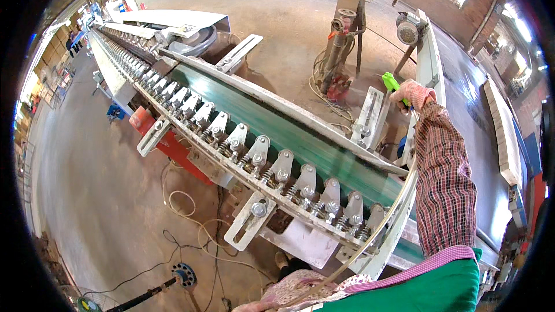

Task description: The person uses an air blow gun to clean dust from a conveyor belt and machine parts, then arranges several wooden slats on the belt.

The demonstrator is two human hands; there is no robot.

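The right hand [411,93] reaches out at arm's length, its fingers closed around a lime-green tool [391,82]. The tool's narrow tip points left, away from the palm. Just left of and below this hand is a slotted bracket [365,117]; beyond the hand, a motor [407,32] is mounted on the frame. A dark, shiny surface [462,72] lies to the right of the hand.

The left hand [254,307] is low, cut off by the bottom edge, so I cannot tell whether it is open or gripping. A thin, pale hose [378,232] curves from below the right forearm down toward it; whether it joins the tool is hidden.

Ahead of the left hand, and left of the right arm, a green belt [272,130] runs away diagonally, edged by a row of metal arms with springs [281,166].

To work well here, it seems wise to keep a firm grip on the tool and its tip aimed away from the body. The hose is best held slack but clear of the springs, and the checked sleeve [444,179] well off the belt and motor.
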